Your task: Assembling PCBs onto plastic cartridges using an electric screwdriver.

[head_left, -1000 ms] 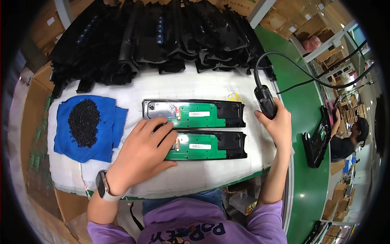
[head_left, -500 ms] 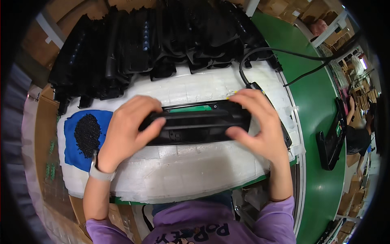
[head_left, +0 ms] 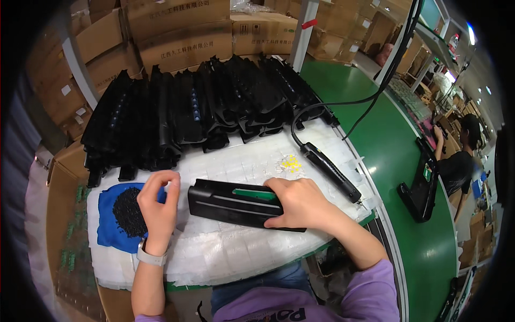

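The right hand [head_left: 301, 202] has its grip around the right end of the black panel [head_left: 233, 209] on the bench [head_left: 209, 252]. The left hand [head_left: 159, 206] curls its fingers; I can't tell its grip.

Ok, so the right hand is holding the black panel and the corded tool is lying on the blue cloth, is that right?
Not quite: the head view shows the corded tool lying on the white tabletop, not the blue cloth. The right hand is indeed holding the black panel.
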`<state>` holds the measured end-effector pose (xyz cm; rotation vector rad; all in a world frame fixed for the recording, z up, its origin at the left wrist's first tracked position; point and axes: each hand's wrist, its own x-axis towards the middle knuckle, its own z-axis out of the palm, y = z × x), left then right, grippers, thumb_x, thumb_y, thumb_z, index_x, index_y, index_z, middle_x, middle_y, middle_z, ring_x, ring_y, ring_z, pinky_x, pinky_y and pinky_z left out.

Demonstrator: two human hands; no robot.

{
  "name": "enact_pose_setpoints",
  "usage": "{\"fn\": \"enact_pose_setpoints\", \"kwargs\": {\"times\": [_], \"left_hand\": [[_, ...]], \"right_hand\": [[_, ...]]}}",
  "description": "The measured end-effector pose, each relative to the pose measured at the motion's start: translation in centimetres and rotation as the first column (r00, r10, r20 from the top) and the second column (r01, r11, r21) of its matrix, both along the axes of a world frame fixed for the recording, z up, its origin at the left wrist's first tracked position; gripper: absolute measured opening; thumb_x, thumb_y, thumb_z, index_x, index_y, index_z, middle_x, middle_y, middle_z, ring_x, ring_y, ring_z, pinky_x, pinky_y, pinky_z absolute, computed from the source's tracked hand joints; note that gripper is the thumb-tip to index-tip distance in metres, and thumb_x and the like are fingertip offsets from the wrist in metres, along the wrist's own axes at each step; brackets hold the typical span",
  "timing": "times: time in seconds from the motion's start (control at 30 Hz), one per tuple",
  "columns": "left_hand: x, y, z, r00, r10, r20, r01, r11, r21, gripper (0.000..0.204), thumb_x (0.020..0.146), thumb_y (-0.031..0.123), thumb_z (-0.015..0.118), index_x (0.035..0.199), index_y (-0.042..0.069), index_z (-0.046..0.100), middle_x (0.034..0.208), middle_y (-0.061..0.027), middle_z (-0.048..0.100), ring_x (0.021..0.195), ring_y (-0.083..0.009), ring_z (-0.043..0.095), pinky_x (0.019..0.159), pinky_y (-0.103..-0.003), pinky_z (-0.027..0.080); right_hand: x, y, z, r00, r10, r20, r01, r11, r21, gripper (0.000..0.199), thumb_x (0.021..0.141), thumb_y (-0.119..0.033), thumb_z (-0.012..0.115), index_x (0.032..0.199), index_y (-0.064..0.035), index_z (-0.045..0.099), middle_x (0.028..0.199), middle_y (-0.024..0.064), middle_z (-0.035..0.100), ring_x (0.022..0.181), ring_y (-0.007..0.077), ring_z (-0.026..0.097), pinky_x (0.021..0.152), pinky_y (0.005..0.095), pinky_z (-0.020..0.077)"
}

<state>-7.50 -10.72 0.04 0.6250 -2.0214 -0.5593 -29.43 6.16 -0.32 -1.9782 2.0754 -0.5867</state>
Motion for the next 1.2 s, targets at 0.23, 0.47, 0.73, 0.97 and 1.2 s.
{"fn": "enact_pose_setpoints", "kwargs": {"times": [0.23,0.47,0.73,0.97,1.2], "left_hand": [[2.4,0.0,0.7,0.976,0.060,-0.207,-0.040,0.994,0.102,0.005,0.080,0.002,0.059,0.079,-0.002,0.059,0.077,-0.0082,0.062,0.071,-0.0166,0.058,0.067,-0.026,0.045],[1.1,0.7,1.0,0.986,-0.091,-0.138,0.098,0.994,0.044,0.003,0.077,0.002,0.060,0.078,-0.001,0.059,0.074,-0.0092,0.060,0.068,-0.0215,0.059,0.063,-0.027,0.045],[1.7,0.8,0.0,0.994,-0.053,-0.096,0.054,0.999,0.008,0.004,0.077,0.004,0.060,0.078,-0.001,0.059,0.077,-0.0092,0.060,0.071,-0.0220,0.059,0.064,-0.029,0.046],[3.3,-4.1,2.6,0.939,0.343,0.036,-0.283,0.825,-0.490,0.022,0.072,0.007,0.061,0.092,0.000,0.055,0.095,-0.0118,0.057,0.091,-0.0288,0.054,0.074,-0.036,0.043],[7.5,-11.6,3.8,0.680,0.733,0.000,-0.573,0.532,-0.623,0.036,0.072,0.012,0.063,0.104,0.001,0.051,0.110,-0.0156,0.051,0.106,-0.0318,0.048,0.084,-0.040,0.040]], "right_hand": [[-2.4,7.1,2.9,0.854,-0.424,0.300,0.497,0.836,-0.232,0.066,0.050,-0.024,0.087,0.105,0.0012,0.060,0.093,0.0144,0.066,0.086,0.0202,0.064,0.080,0.0306,0.0489],[-21.3,19.3,-2.7,0.420,-0.707,0.568,0.904,0.379,-0.197,0.065,0.070,-0.024,0.080,0.117,0.0079,0.048,0.095,0.0103,0.061,0.078,0.0150,0.059,0.071,0.0257,0.0479],[-27.2,17.2,-6.1,0.642,-0.711,0.286,0.761,0.547,-0.350,0.059,0.060,-0.028,0.082,0.101,0.0086,0.059,0.090,0.0107,0.065,0.081,0.0177,0.060,0.076,0.0280,0.0459],[-23.1,21.0,-4.1,0.674,-0.350,0.650,0.523,0.848,-0.085,0.070,0.050,-0.038,0.087,0.100,0.0043,0.059,0.089,0.0020,0.061,0.081,0.0106,0.057,0.075,0.0232,0.0444],[-31.7,27.0,-10.9,0.391,-0.679,0.621,0.834,0.547,0.074,0.062,0.072,-0.036,0.076,0.112,0.0067,0.054,0.103,0.0096,0.059,0.092,0.0162,0.056,0.083,0.0272,0.0427]]}}
